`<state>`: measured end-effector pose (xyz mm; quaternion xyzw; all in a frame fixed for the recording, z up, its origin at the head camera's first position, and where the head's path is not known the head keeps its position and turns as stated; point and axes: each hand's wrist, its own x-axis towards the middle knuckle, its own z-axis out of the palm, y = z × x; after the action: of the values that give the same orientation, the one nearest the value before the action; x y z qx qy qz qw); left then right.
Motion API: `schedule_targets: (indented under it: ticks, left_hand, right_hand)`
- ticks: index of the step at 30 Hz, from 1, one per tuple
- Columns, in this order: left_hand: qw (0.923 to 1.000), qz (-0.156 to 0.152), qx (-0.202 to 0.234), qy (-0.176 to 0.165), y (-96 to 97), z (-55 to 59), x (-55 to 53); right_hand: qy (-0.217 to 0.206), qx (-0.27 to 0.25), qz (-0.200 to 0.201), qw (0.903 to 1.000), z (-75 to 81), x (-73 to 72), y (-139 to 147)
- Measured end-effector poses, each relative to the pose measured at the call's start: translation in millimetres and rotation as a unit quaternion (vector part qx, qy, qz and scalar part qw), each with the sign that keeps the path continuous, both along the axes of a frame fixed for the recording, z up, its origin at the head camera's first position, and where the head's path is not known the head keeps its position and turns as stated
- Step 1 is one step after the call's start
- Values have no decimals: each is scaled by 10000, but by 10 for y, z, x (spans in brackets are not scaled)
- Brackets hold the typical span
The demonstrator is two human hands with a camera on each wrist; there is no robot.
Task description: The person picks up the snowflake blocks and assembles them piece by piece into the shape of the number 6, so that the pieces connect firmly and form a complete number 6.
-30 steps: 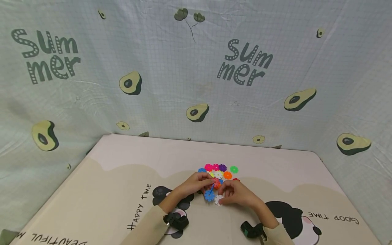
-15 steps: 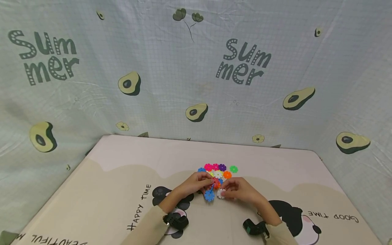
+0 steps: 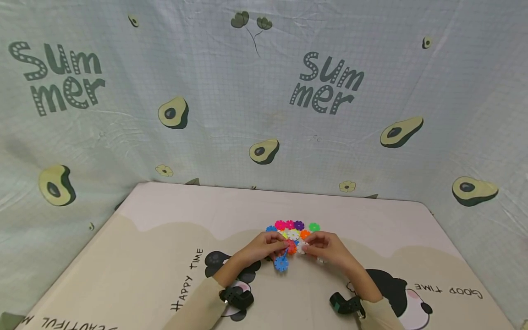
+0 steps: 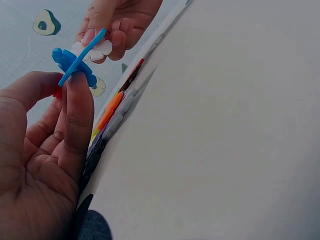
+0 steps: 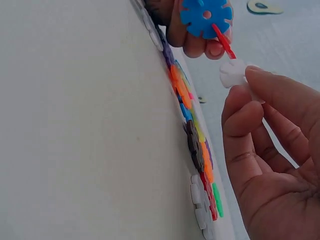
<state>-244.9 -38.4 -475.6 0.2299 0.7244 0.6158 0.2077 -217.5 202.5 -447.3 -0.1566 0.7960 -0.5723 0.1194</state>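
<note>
Avocado-printed cloth (image 3: 227, 96) backs the pale surface (image 3: 144, 256), above which the left hand (image 3: 261, 248) pinches joined blue and red discs (image 5: 197, 22). Just right of them, the right hand (image 3: 330, 248) clamps 1 white disc (image 5: 231, 75) by its edge; all seem light, stiff, slick plastic, best gripped at the rim, slots free.

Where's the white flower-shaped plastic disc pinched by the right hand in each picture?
Head: just right of centre, in the lower half; white flower-shaped plastic disc, right hand.
Left wrist: near the top, left of centre, partly behind an edge-on blue plastic piece.
Right wrist: upper right, just below the end of a thin red plastic piece.
Shared landmark: the right hand, pinching it.
</note>
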Motion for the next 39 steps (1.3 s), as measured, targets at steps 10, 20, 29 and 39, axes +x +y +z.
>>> schedule_targets:
  ticks: [10,20,29,39]
  left_hand:
    - [9999,-62,57,-77,-6,10,3]
    - [9997,-262,16,0,-18,44,19]
    - [9989,-452,-50,141,-36,22,6]
    - [9979,-574,-71,306,-37,20,4]
  right_hand:
    - [7,-378,9,9993,-34,-22,5]
    - [206,-448,219,9985,-74,-12,-20]
    - [536,-367,310,9974,-89,-23,-52]
    - [610,-342,326,9970,-103,-23,-65]
